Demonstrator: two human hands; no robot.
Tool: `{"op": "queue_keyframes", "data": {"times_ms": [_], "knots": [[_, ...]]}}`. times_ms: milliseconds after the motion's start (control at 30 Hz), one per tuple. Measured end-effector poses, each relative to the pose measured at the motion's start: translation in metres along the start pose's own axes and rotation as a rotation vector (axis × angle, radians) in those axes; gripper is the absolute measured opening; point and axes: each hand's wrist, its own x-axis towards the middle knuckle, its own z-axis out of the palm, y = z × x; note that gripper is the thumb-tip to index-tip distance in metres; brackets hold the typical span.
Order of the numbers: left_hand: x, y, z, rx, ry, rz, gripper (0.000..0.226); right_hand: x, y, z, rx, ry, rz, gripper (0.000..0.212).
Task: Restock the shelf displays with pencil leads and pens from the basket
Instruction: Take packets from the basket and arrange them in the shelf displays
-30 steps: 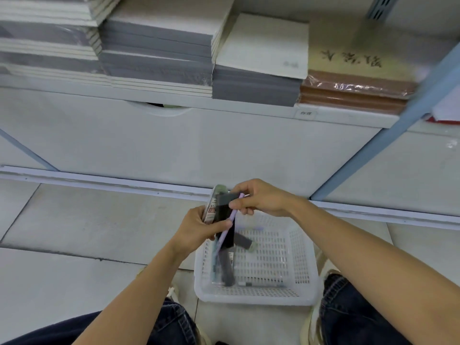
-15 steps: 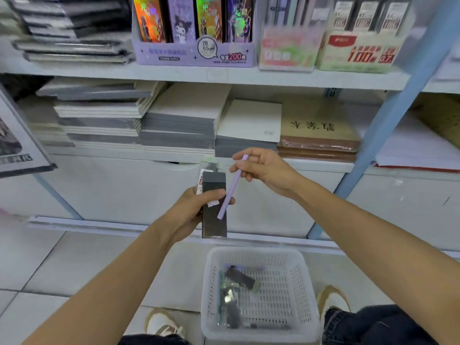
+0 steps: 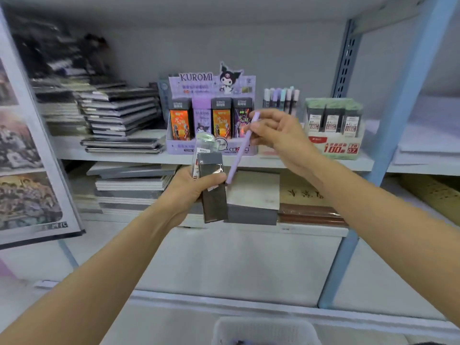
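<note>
Gripping a small stack of pencil lead packs in the left hand [image 3: 191, 188], fingers and thumb curling round the stack at about mid-height. Facing forward in that stack: a dark pack [image 3: 215, 205], nearly upright, its lower end hanging below the hand. Peeking out behind and above it: a clear pack [image 3: 204, 145] with a printed label. Not managing to tell the number of packs.

Pinching a lilac pen [image 3: 238, 158] in the right hand [image 3: 276, 135], thumb and fingertips closing on it near the upper end. Slanting the pen down and to the left, its lower tip ending just beside the upper right edge of the dark pack, close to the left thumb. Not managing to tell whether tip and pack are touching.

Holding both hands raised in front of the middle shelf [image 3: 124, 158], the right one higher, level with the displays.

Noting on that shelf, left to right:
- stacked notebooks [image 3: 119, 115], blurred
- purple KUROMI display box [image 3: 211, 78] holding upright lead cases
- pen holder [image 3: 281, 98] with pastel pens standing upright, partly behind the right hand
- green-and-red lead display [image 3: 333, 148] with dark lead cases

Noting further notebooks piled on the shelf below, a blue upright [image 3: 398, 120] at the right and a poster board [image 3: 25, 158] leaning at the left.

Seeing only the far rim of the white basket [image 3: 261, 322] on the floor at the bottom edge, well below both hands.
</note>
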Motion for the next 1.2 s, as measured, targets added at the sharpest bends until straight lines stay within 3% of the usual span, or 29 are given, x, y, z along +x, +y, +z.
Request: {"op": "queue_keyframes", "data": {"times_ms": [167,367,467,633,767,933,1100,1200], "knots": [[0.017,0.034,-0.021,0.03,0.052,0.059,0.014,0.049,-0.048,-0.015,-0.239,0.165,-0.227,0.016],[0.028,0.038,-0.025,-0.023,0.056,0.1,0.027,0.078,-0.035,-0.013,-0.485,0.143,-0.173,0.016],[0.034,0.031,-0.025,-0.05,0.083,0.071,0.043,0.08,-0.031,-0.018,-0.492,0.189,-0.204,0.017],[0.044,0.028,-0.015,-0.07,0.084,0.031,0.033,0.082,-0.043,-0.046,-0.391,0.384,-0.31,0.012],[0.047,0.034,-0.002,-0.079,0.052,0.023,0.04,0.084,-0.048,-0.067,-0.339,0.516,-0.403,0.009],[0.048,0.039,0.011,-0.086,0.045,0.034,0.037,0.081,-0.033,-0.079,-0.555,0.435,-0.292,0.014],[0.047,0.042,0.018,-0.078,0.032,0.025,0.054,0.075,-0.024,-0.082,-0.652,0.386,-0.239,0.017],[0.047,0.042,0.019,-0.079,0.036,0.019,0.049,0.071,-0.023,-0.085,-0.651,0.288,-0.201,0.016]]}}
